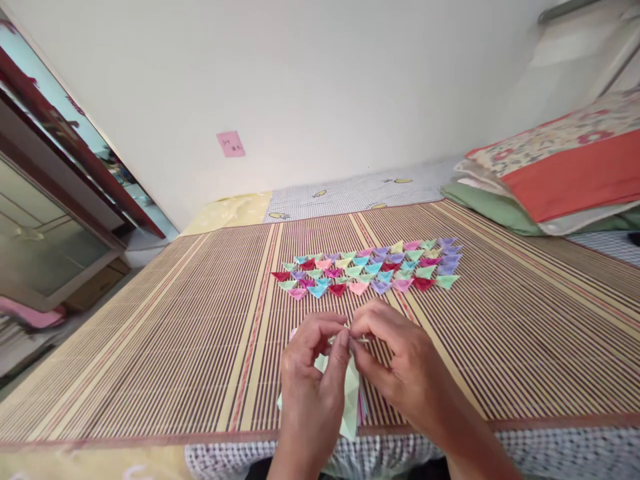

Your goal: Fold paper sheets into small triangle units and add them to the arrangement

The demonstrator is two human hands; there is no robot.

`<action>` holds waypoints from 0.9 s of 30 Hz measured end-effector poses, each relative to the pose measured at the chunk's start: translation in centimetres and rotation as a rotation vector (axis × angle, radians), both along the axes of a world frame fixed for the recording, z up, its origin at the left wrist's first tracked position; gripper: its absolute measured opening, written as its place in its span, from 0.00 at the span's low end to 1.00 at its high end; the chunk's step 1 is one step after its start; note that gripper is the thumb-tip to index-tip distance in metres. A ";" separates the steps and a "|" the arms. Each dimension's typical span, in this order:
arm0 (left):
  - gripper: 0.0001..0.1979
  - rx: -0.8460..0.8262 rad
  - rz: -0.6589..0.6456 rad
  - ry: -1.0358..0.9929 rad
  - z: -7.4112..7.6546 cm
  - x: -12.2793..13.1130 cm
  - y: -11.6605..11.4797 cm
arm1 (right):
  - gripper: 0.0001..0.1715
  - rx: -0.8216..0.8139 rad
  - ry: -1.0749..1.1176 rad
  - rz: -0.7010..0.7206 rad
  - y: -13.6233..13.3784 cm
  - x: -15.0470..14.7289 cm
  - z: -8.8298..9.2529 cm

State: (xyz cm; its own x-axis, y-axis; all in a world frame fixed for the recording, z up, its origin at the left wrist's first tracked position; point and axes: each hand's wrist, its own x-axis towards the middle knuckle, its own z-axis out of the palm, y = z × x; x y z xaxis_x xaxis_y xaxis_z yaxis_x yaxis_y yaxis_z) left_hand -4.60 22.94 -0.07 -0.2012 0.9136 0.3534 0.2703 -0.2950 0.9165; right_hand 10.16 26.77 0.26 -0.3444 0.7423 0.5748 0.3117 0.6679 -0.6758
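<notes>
My left hand (pixel 314 370) and my right hand (pixel 405 357) meet with fingertips pinched together on a small piece of pale green folded paper (pixel 364 341). Fingers cover most of it, so its exact shape is hidden. Below and between the hands, pale green paper (pixel 351 403) lies on top of a stack of coloured paper (pixel 362 408), whose pink and blue edges show at the right. Beyond my fingertips, several rows of small folded paper triangles (pixel 358 288) in red, pink, blue, purple, green and yellow lie on the mat.
A striped bamboo mat (pixel 190 333) covers the bed, over a checked sheet (pixel 345 190). Folded bedding (pixel 575 173) in red, floral and green is piled at the right. A pink note (pixel 231 144) is stuck on the white wall (pixel 325 87). A glass-fronted cabinet (pixel 45 227) stands at the left.
</notes>
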 end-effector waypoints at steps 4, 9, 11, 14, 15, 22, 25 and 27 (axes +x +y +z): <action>0.07 0.052 0.069 0.076 0.1 0.2 0.0 | 0.11 0.046 -0.007 0.003 0.0 -0.1 0.0; 0.08 0.119 0.139 0.233 0.3 0.2 0.0 | 0.11 0.073 -0.038 -0.023 0.1 0.1 -0.1; 0.07 0.121 0.162 0.249 0.2 0.3 0.0 | 0.11 0.087 -0.045 -0.035 0.2 0.3 -0.1; 0.06 0.067 0.164 0.210 0.0 0.3 0.0 | 0.11 0.116 -0.033 -0.043 0.2 0.3 -0.1; 0.05 0.029 0.147 0.183 0.0 0.2 0.1 | 0.11 0.120 -0.030 -0.038 0.2 0.3 -0.1; 0.04 -0.171 0.023 -0.058 -0.5 -1.1 0.3 | 0.12 0.170 -0.026 -0.010 0.3 0.1 0.2; 0.03 -0.177 -0.016 -0.141 -0.5 -1.4 0.4 | 0.12 0.175 0.004 -0.007 0.3 0.2 0.3; 0.02 -0.177 -0.029 -0.141 -0.5 -1.4 0.4 | 0.12 0.190 0.008 -0.003 0.3 0.2 0.3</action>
